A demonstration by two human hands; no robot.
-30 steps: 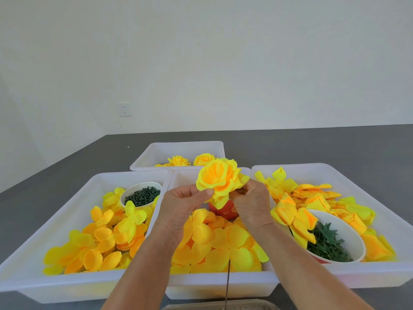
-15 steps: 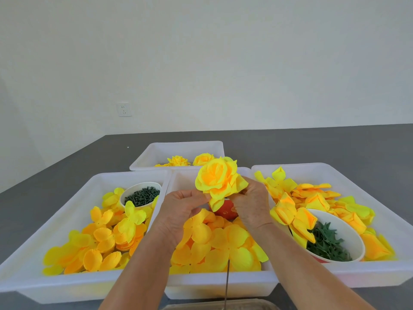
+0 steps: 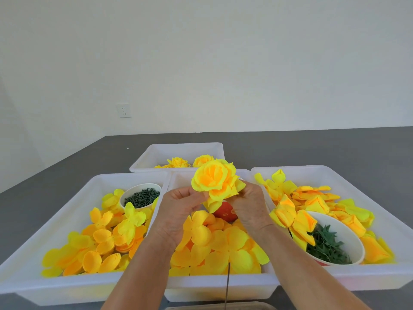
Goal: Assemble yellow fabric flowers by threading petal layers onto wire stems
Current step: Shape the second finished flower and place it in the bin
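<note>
Both hands hold the yellow flower (image 3: 214,182) up above the middle tray (image 3: 220,287), the left hand (image 3: 181,211) pinching its lower-left petals and the right hand (image 3: 250,209) with fingers curled at its right underside. The wire stem (image 3: 227,285) hangs down past the tray's front rim. Trays sit packed edge to edge on the grey counter (image 3: 335,148), which lies open beyond them to the wall. Since the earlier frames the bloom has turned slightly and the hands have barely shifted.

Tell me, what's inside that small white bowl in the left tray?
The small white bowl holds a heap of small dark green pieces. Whatever lies beneath them, and the bowl's bottom, is covered.
</note>
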